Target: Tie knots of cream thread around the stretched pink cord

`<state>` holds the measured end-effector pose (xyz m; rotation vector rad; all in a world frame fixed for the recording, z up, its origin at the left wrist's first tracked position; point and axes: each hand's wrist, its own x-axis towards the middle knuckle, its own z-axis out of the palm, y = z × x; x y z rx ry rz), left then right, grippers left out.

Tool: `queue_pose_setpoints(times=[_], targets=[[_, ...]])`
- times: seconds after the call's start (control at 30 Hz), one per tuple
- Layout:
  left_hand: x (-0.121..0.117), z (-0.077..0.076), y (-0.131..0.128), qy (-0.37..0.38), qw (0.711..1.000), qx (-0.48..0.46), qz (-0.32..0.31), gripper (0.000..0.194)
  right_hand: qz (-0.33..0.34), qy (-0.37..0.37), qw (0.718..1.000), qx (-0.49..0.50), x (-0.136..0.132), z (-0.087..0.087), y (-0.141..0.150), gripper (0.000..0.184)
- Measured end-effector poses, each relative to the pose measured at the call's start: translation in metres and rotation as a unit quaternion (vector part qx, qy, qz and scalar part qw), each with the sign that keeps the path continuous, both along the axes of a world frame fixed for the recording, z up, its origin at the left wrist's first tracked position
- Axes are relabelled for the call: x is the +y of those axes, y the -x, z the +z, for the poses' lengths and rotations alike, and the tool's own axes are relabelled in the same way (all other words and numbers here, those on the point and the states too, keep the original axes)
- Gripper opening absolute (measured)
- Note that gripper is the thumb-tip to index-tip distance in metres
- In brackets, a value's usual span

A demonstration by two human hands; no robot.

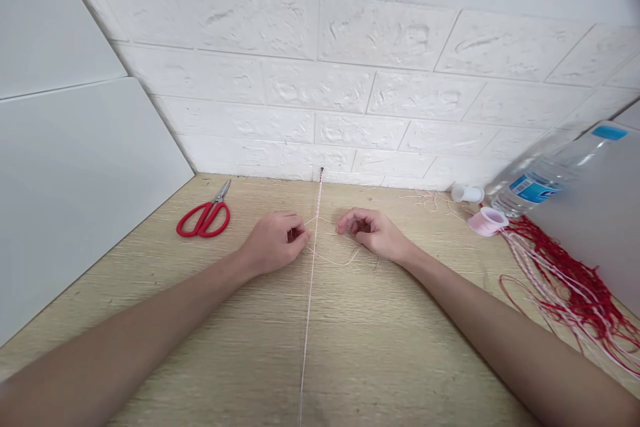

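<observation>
A thin pink cord (310, 287) runs taut down the middle of the wooden table (370, 347), from a pin at the wall to the front edge. My left hand (276, 240) is closed just left of the cord, its fingertips pinching a loose pale thread. My right hand (373, 230) is curled to the right of the cord, fingers pinching the other end of the loose thread (335, 259), which loops across the cord between both hands.
Red-handled scissors (205, 217) lie at the left near the wall. At the right are a pink thread spool (487, 220), a small white spool (467, 193), a lying plastic water bottle (545, 177) and a heap of red and pink cords (570, 287). White brick wall behind.
</observation>
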<state>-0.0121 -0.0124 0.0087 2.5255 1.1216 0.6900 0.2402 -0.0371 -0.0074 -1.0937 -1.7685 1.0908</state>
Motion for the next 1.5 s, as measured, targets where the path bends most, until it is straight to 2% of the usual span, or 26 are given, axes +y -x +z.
queue_pose_setpoints(times=[0.27,0.43,0.53,0.6,0.83,0.9,1.03,1.13,1.23,1.37,1.5], targets=[[0.0,-0.001,0.0,0.004,1.0,0.005,0.0,0.027,-0.008,-0.061,0.996,-0.061,0.0,-0.002,-0.001,0.051],[0.0,0.002,0.0,0.013,1.0,-0.005,-0.011,0.027,-0.022,-0.13,0.984,-0.12,-0.001,-0.005,0.002,0.039],[-0.001,0.004,0.0,0.016,0.999,-0.012,-0.027,0.028,-0.019,-0.205,0.967,-0.153,-0.005,-0.001,0.003,0.034],[-0.001,0.004,0.0,0.014,0.999,-0.014,-0.035,0.03,-0.013,-0.227,0.96,-0.163,-0.008,0.003,0.004,0.029],[0.0,0.001,0.0,0.011,1.0,-0.002,-0.028,0.03,0.054,-0.171,0.956,-0.232,-0.012,0.005,0.011,0.001],[0.0,0.001,0.0,0.013,1.0,0.0,-0.027,0.03,0.052,-0.162,0.958,-0.23,-0.01,0.003,0.012,0.002],[0.0,0.002,0.0,0.014,0.999,-0.002,-0.03,0.029,0.007,-0.156,0.974,-0.162,-0.01,0.004,0.011,0.005],[0.0,0.003,-0.001,0.015,0.999,-0.004,-0.029,0.03,-0.032,-0.118,0.989,-0.082,-0.014,0.009,0.014,0.004],[-0.001,0.003,-0.001,0.018,0.999,-0.008,-0.028,0.03,-0.02,-0.104,0.994,-0.005,-0.026,0.016,0.023,0.004],[0.0,0.003,-0.001,0.02,0.999,-0.01,-0.025,0.031,0.02,-0.099,0.995,0.012,-0.042,0.02,0.035,0.022],[-0.001,0.003,-0.001,0.028,0.999,-0.007,-0.026,0.03,0.078,-0.155,0.982,-0.072,-0.05,0.015,0.039,0.04]])
